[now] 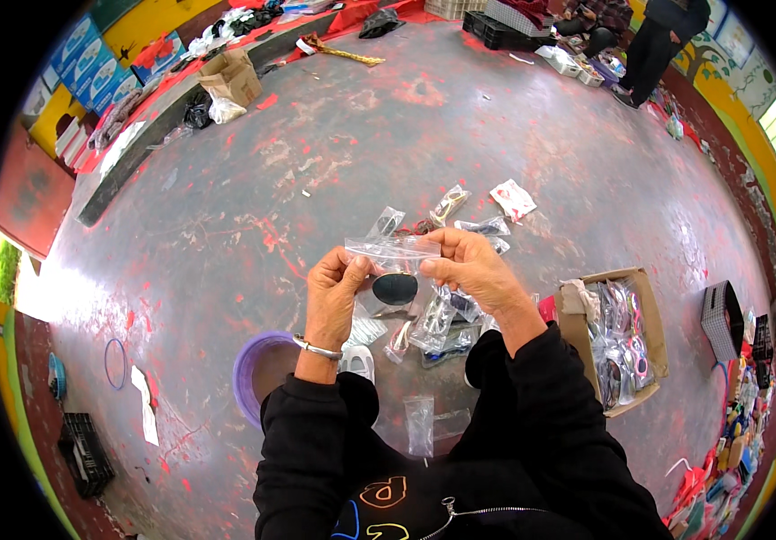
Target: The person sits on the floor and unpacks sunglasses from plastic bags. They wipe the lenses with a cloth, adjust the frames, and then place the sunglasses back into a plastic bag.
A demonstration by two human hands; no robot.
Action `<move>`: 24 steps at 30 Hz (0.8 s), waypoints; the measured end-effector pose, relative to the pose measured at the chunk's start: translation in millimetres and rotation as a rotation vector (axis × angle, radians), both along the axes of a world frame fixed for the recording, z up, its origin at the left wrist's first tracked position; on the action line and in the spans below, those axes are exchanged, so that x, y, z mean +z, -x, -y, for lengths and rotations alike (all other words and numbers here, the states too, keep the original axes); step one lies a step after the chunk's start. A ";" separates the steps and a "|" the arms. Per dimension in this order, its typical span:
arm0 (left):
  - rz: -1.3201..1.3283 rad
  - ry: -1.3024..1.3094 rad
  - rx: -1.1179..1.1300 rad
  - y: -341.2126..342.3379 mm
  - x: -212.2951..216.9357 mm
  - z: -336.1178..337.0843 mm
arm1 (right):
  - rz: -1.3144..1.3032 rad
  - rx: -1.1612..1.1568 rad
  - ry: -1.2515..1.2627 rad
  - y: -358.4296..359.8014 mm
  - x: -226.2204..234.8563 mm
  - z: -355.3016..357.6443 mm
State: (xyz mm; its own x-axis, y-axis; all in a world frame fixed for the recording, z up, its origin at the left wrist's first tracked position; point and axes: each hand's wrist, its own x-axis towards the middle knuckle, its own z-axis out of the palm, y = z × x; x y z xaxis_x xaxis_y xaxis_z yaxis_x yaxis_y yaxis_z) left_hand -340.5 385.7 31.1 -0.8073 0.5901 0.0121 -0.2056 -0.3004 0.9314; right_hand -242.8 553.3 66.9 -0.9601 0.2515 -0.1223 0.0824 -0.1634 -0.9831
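My left hand (pixel 336 290) and my right hand (pixel 482 272) each pinch an upper corner of a clear zip bag (pixel 392 251), stretched between them. A dark oval piece (pixel 395 289) shows at the lower part of the bag; its exact kind cannot be made out. Below and beyond my hands, several small clear packets (pixel 437 317) lie in a loose heap on the floor. Two flat clear bags (pixel 419 425) rest between my legs. To my right stands an open cardboard box (pixel 655 315) full of bagged items, some looking like glasses.
A purple basin (pixel 246 382) sits by my left leg. At the right are a checkered basket (pixel 722 321) and a pile of mixed items. A black crate (pixel 87 454) stands at the left wall. Two people are at the back right, one standing (pixel 662 49).
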 end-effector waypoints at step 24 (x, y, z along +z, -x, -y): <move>-0.228 0.123 0.097 -8.4 7.6 7.5 | -0.071 -0.103 -0.107 4.1 -10.3 6.9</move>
State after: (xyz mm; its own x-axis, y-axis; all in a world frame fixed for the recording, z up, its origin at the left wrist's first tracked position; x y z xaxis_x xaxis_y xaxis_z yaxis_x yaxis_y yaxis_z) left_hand -332.1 378.1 38.7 -0.8445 0.5186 0.1333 0.0381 -0.1901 0.9810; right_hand -246.9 546.4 56.5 -0.9339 0.3570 -0.0218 -0.0001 -0.0613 -0.9981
